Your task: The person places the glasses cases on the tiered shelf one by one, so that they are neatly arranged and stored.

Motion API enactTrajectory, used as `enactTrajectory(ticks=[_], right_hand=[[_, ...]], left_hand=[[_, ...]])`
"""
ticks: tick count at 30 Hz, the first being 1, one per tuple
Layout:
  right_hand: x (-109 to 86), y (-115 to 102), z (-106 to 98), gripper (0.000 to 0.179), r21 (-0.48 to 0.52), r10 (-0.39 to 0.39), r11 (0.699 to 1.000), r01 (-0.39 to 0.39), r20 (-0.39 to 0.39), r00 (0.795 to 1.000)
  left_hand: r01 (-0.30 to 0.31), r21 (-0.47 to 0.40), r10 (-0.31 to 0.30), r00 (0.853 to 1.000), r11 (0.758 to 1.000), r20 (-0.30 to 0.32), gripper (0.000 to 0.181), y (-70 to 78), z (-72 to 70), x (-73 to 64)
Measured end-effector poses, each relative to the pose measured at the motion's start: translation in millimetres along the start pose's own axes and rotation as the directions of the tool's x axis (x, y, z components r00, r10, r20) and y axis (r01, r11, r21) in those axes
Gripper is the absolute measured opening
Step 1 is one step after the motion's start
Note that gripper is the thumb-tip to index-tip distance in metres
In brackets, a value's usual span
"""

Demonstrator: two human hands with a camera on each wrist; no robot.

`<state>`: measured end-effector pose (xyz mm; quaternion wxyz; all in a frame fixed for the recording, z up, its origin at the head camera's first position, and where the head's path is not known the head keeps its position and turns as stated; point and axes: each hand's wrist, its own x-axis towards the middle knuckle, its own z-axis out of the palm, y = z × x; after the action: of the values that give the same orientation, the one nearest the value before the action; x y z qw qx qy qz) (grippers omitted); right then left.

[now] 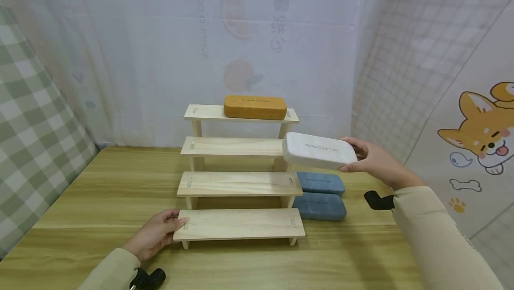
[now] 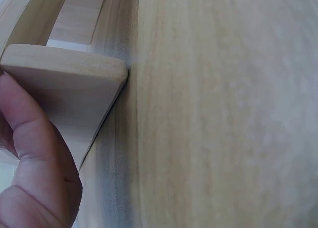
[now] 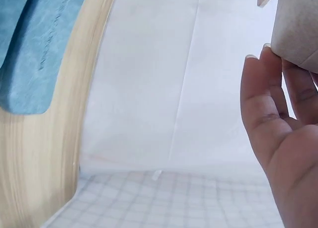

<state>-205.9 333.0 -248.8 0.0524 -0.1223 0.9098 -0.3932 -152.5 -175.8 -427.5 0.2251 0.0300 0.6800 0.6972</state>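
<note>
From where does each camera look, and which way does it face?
Head: on the head, facing forward and down at the stepped stand; left hand, right hand and sleeves show.
Left wrist: worn there, facing the stand and tabletop; part of that hand shows.
Right wrist: worn there, facing blue cases and pale cloth; part of that hand shows.
Head and right wrist both show the white case.

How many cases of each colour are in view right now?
Orange case: 1, on the top shelf
White case: 1, in the right hand
Blue cases: 2, on the table
Total: 4
</note>
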Motion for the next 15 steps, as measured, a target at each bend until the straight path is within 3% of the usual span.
enactTrajectory(ticks=[15], right_hand=[[48.1,-29.5,21.0,0.073,0.074,-0.047,0.996,0.043,0.055,0.997]], left_hand=[[0.021,0.003,-0.021,1.0,1.0,-0.004,0.075,1.4,-0.1,-0.8]])
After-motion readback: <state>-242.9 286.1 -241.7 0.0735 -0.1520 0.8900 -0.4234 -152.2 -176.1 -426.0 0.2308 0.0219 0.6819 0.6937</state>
